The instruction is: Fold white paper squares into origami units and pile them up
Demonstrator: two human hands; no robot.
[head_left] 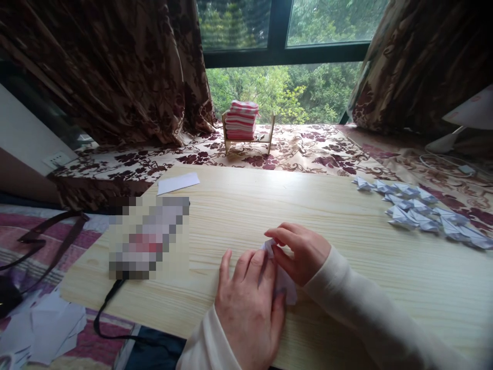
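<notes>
A small piece of white folded paper (285, 288) lies on the wooden tabletop, partly covered by both hands. My left hand (248, 303) rests palm down over its left side, with the fingers stretched out and the thumb at its lower part. At the paper's far end, my right hand (302, 252) pinches a raised, folded bit between thumb and fingers. The folds under my hands are largely hidden.
Several folded white paper pieces (412, 205) stand in rows at the table's right. A flat paper strip (178, 183) lies at the far left, near a pixelated object with a black strap (102, 311). Loose paper sheets (56, 324) lie below the table's left edge.
</notes>
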